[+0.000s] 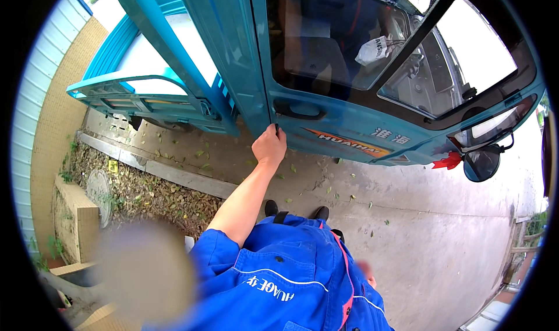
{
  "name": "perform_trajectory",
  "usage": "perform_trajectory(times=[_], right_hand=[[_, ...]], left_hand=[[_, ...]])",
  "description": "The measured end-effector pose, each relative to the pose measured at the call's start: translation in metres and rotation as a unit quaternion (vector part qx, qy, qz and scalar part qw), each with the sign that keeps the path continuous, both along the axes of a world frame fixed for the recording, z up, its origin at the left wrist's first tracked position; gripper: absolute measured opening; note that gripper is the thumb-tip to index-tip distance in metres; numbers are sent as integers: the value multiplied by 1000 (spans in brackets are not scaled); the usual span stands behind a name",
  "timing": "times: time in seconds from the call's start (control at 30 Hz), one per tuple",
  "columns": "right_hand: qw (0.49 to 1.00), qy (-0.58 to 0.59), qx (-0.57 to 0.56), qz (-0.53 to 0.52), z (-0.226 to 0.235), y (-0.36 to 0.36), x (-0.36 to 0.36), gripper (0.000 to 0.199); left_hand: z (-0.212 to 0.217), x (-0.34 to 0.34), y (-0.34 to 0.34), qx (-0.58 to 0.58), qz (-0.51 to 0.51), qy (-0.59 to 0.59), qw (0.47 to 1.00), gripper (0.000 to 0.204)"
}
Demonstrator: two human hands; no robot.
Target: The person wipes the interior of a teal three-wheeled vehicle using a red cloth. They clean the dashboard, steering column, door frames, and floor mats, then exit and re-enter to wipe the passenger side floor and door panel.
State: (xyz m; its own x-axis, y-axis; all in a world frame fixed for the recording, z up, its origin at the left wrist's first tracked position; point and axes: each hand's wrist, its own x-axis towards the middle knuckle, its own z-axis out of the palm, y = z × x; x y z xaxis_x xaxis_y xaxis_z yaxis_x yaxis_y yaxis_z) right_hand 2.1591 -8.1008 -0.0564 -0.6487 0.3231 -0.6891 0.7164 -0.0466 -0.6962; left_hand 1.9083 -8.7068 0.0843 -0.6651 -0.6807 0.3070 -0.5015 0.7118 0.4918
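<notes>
A person in a blue work jacket, seen from above, stands beside a teal three-wheeled or small cargo vehicle whose cab fills the upper right of the frame. The step in hand appears to be working at the closed cab door, at its rear edge. The left hand, near the middle of the frame, is narrow, fingers curled in and thumb against the forefinger, at a small dark spot that may be a lock or a key; whether anything is pinched there, one cannot tell. The right hand is mostly hidden beside the jacket, lower right of centre, too blurred to read as wide, narrow or holding something.

The next move seems to call for a steady thumb-and-finger grip and a small turn or press, with the wrist kept in line with the door.

The door lies above and to the right of the left hand in the frame, its edge right at the fingertips. The dark door handle sits just above and to the right of that hand, apart from the fingers. The right hand is well below the door, clear of it. At far right, a red ribbon hangs beside the side mirror
</notes>
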Motion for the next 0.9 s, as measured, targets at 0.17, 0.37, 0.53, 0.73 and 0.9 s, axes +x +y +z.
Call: perform_trajectory(times=[0.17,0.37,0.53,0.73,0.9], right_hand=[[999,-7,48,23,-9,13,8,18],[993,-12,107,52,-18,28,22,12],[996,-43,79,-19,80,-31,6,11],[990,-93,103,-27,91,-31,-4,24],[990,-91,97,-50,82,-33,-3,20]], left_hand=[[2,-2,-8,-11,-10,-5,1000,20],[6,-17,-14,-38,-32,-39,998,19],[5,-31,-18,-24,-27,-100,994,18],[-40,-30,-40,99,-74,55,991,31],[-20,-36,-44,680,-78,156,712,36]])
